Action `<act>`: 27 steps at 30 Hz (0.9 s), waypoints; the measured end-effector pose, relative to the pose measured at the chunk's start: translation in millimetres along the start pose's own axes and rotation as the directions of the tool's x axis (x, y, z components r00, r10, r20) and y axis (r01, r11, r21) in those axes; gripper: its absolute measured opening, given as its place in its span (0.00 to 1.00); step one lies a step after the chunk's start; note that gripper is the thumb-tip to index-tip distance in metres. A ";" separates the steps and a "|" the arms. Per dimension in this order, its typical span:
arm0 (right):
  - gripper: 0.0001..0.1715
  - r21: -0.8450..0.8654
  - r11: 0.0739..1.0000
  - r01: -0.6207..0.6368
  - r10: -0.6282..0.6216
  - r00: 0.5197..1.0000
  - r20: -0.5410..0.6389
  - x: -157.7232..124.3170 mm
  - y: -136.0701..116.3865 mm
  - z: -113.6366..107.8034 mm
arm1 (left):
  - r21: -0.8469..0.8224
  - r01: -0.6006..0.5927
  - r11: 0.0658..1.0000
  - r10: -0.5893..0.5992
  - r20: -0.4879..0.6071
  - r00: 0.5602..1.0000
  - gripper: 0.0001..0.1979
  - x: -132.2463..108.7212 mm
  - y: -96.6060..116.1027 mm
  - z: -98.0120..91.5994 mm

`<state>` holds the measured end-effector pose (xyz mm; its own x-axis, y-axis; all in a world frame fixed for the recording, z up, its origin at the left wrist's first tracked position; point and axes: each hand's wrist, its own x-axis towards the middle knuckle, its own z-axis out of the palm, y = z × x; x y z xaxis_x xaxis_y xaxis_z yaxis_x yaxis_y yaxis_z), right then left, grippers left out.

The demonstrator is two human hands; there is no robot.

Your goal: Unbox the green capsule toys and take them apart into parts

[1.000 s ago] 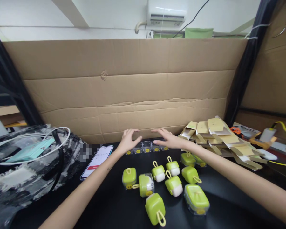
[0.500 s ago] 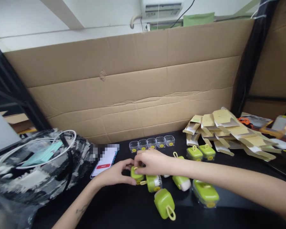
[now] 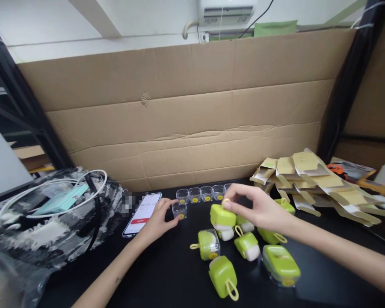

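Observation:
My left hand grips a clear plastic cup with a yellow sticker, between thumb and fingers, just in front of a row of similar clear cups. My right hand pinches the loop of a green lid with a whitish part underneath, held above the table. Below it lie other green lids with whitish undersides. A green-lidded clear container lies on its side, and another stands at the right. Nearest me a green piece with a loop lies tipped over.
Flattened cardboard boxes are piled at the back right. A phone lies left of my left hand. Beside it sits a black-and-white patterned bag with a white cable and a turquoise box. A cardboard wall stands behind.
The green lid has come off the clear cup and moved up and right in my right hand. My left hand has carried the cup back to the row.

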<state>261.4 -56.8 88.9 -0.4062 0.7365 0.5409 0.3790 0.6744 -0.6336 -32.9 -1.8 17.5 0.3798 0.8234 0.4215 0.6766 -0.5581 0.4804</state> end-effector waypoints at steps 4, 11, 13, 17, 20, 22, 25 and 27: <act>0.07 -0.103 0.994 -0.024 0.025 1.000 0.013 -2.2 15.3 2.4 | 0.010 0.005 1.000 -0.005 -0.050 0.999 0.14 1.6 -3.8 4.2; 0.04 -0.218 0.976 0.015 0.013 0.992 0.129 35.3 33.6 46.0 | -0.024 -0.002 1.000 0.000 -0.067 0.998 0.10 1.9 -11.8 14.0; 0.04 -0.223 0.974 0.040 -0.002 0.985 0.171 39.1 31.1 60.6 | -0.036 -0.014 0.999 0.012 -0.071 0.997 0.10 2.0 -12.3 16.5; 0.04 -0.225 0.971 0.087 -0.026 0.965 0.260 40.9 22.4 76.4 | -0.040 -0.025 0.999 0.021 -0.101 0.995 0.14 1.2 -8.6 19.1; 0.05 -0.245 0.963 0.110 -0.042 0.963 0.267 37.0 12.2 70.1 | -0.009 -0.011 1.000 0.009 -0.200 0.980 0.17 -0.6 -0.2 15.2; 0.07 -0.259 0.955 0.143 -0.072 0.962 0.265 31.5 4.5 61.9 | 0.015 -0.007 1.000 0.011 -0.275 0.962 0.13 -2.9 9.4 9.2; 0.08 -0.268 0.930 0.250 -0.135 0.914 0.382 20.8 -2.4 56.2 | 0.069 -0.103 0.992 0.117 -0.250 0.961 0.04 -8.9 29.8 -1.4; 0.14 -0.303 0.897 0.321 -0.152 0.869 0.470 14.9 -2.2 59.2 | 0.080 -0.222 0.972 0.231 -0.130 0.964 0.05 -14.1 45.2 -6.2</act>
<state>205.3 -50.3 65.6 -0.8018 0.5133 0.3062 0.4620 0.8573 -0.2274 -11.6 -39.3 38.1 0.4406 0.6519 0.6171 0.6239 -0.7167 0.3116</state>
